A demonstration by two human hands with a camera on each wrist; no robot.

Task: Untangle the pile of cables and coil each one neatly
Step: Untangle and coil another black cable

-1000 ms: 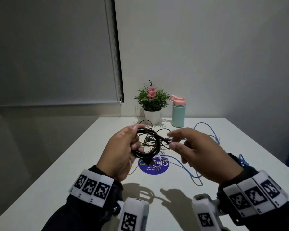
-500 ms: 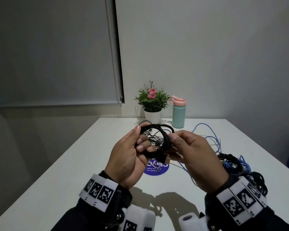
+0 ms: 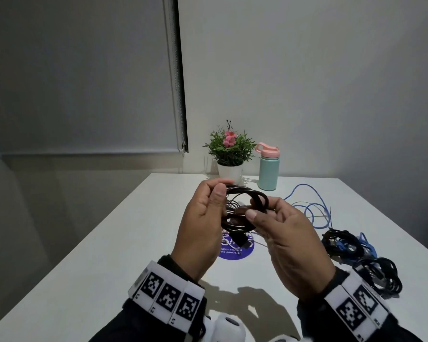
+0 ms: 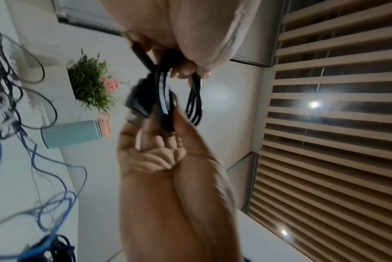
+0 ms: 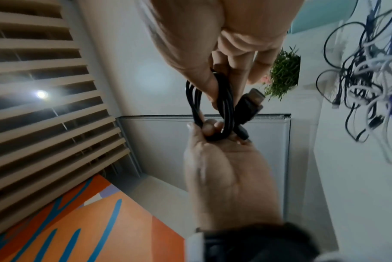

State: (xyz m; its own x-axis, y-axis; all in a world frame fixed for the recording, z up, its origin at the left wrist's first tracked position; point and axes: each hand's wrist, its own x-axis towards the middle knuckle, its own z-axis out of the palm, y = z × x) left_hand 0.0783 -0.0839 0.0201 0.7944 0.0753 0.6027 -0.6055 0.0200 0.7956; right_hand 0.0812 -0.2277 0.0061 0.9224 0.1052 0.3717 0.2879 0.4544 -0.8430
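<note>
A black cable [image 3: 257,197], wound into a small coil, is held up above the white table [image 3: 109,255] between both hands. My left hand [image 3: 223,193] grips the coil's left side with thumb and fingers. My right hand [image 3: 260,211] pinches its right side. A black plug [image 3: 241,239] hangs below the coil. The left wrist view shows the coil [image 4: 163,92] and its plug [image 4: 136,104] pinched in my left hand [image 4: 163,127]. In the right wrist view my right hand [image 5: 212,131] holds the bundled strands [image 5: 224,102].
A loose blue cable [image 3: 314,208] and a tangle of thin cables [image 5: 365,79] lie on the table beyond my hands. Two coiled bundles [image 3: 341,243] [image 3: 378,270] rest at the right. A purple round sticker [image 3: 237,250], a potted plant [image 3: 230,154] and a teal bottle [image 3: 269,169] are there too.
My right hand has come in from the loose cable end onto the coil. Both hands now hold the coil slightly higher and nearer to me, with the plug hanging below.
</note>
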